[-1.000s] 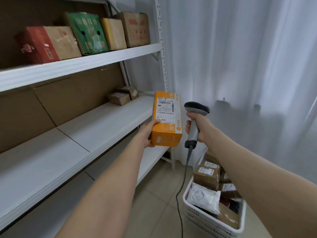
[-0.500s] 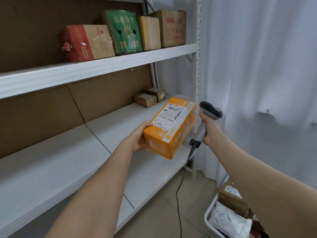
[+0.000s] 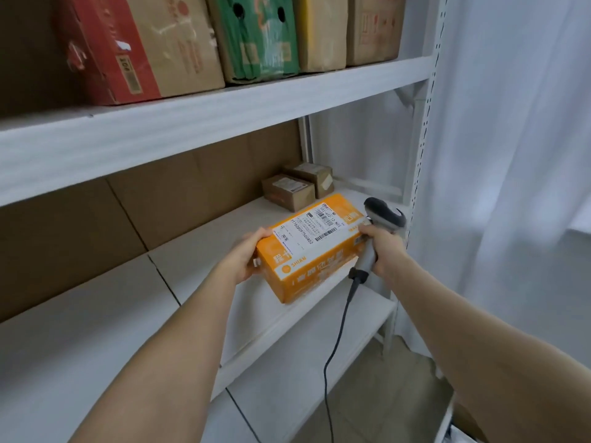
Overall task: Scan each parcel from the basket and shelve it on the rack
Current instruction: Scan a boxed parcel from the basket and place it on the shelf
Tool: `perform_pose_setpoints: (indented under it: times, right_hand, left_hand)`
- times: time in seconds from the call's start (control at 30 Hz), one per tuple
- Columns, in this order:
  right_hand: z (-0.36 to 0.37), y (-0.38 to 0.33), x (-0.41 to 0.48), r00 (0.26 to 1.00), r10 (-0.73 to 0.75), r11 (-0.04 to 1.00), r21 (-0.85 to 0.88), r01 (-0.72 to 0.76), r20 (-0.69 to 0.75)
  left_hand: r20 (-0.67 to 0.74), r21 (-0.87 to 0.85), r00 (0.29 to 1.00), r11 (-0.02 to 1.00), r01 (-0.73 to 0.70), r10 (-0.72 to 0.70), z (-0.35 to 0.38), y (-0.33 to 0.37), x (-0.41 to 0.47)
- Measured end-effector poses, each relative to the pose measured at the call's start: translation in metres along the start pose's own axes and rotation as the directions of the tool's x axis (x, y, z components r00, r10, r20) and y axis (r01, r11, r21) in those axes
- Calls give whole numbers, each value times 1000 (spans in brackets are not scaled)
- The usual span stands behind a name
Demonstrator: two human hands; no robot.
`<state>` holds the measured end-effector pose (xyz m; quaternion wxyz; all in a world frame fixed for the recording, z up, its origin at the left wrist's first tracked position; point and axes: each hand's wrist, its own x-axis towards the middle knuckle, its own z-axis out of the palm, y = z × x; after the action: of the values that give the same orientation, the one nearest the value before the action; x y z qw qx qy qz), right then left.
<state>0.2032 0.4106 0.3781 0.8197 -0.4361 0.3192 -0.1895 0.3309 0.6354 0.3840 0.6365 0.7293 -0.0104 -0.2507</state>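
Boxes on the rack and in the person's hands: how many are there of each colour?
Red-and-tan box: 1
Green box: 1
Yellow box: 1
Brown boxes: 3, one large, two small
Orange box, held: 1
Total: 7

A white metal rack (image 3: 428,155) with a brown cardboard backing (image 3: 64,235) fills the left of the view. On its upper shelf (image 3: 192,123) four cartons stand side by side, touching: a red and brown carton (image 3: 137,49) on the left, then a green carton (image 3: 259,36), a yellow carton (image 3: 323,30), and a plain brown carton (image 3: 374,27) beside the right post. On the middle shelf (image 3: 64,330), two small brown boxes (image 3: 287,191) sit together at the back right corner, each with a label on top. A lower shelf (image 3: 281,410) shows underneath, above a beige tiled floor (image 3: 383,394).
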Motion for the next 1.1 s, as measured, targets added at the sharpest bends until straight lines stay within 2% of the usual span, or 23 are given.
perform_pose_setpoints:
  times: [0.23, 0.33, 0.43, 0.5, 0.7, 0.87, 1.1]
  right_hand:
    - [35, 2, 33, 999, 32, 998, -64, -29, 39]
    - [44, 1, 44, 997, 66, 998, -22, -64, 51]
    - [52, -6, 55, 990, 112, 994, -25, -110, 91]
    - [57, -10, 63, 983, 141, 990, -40, -137, 121]
    - [67, -31, 89, 961, 183, 981, -97, -165, 208]
    - [78, -43, 121, 951, 202, 977, -113, -179, 234]
    - [96, -38, 172, 944, 246, 967, -127, -222, 218]
  left_hand:
    - [-161, -191, 986, 982, 4, -35, -5, 1, 40]
    - [-226, -378, 970, 926, -2, -90, -3, 3, 51]
    - [-373, -502, 922, 858, -106, -104, 2, 8, 64]
    - [-447, -510, 886, 848, -142, -121, 10, 12, 72]
    - [-527, -525, 836, 833, -177, -155, 44, 22, 89]
    - [-625, -438, 777, 858, -266, -78, 56, 30, 117]
    - [-614, -360, 784, 917, -172, -94, 63, 38, 182]
